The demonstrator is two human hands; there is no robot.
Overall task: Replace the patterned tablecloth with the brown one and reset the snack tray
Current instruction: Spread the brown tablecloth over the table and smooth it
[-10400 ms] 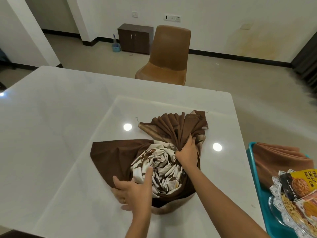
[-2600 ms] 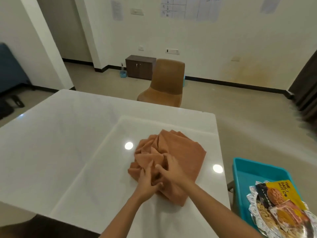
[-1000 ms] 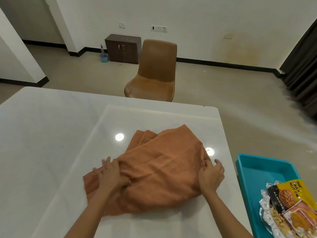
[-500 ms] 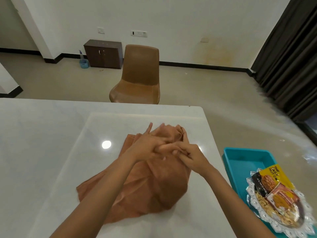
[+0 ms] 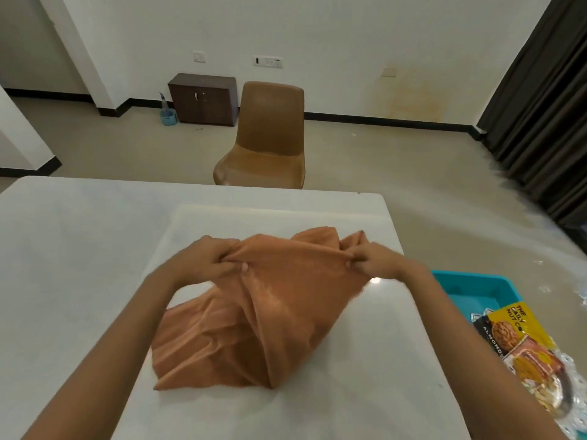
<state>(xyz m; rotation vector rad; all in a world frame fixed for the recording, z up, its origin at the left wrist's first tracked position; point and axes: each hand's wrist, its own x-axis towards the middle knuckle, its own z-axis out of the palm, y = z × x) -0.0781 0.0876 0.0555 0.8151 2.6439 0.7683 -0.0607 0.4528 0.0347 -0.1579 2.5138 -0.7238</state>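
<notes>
So the brown tablecloth [image 5: 270, 315] is bunched up in the middle of the white table [image 5: 79, 249], with its top edge lifted and stretched between both hands. The left hand [image 5: 206, 262] is closed on the edge at the left end, fabric pinched between thumb and curled fingers. Same deal on the other side: the right hand [image 5: 374, 262] is clamped shut on the cloth's right end, knuckles facing up. The edge is pulled fairly taut between the two grips, while the rest of the cloth is draped down in folds and left resting on the tabletop toward the near side.

Off the right edge of the table, a teal tray [image 5: 476, 284] can be seen, sitting lower than the tabletop. A clear scalloped snack dish [image 5: 568, 395] is set in it, loaded with a yellow-and-black almond packet [image 5: 508, 328] and another orange snack pack [image 5: 527, 363].

A brown chair [image 5: 266, 141] is parked at the far side of the table.
</notes>
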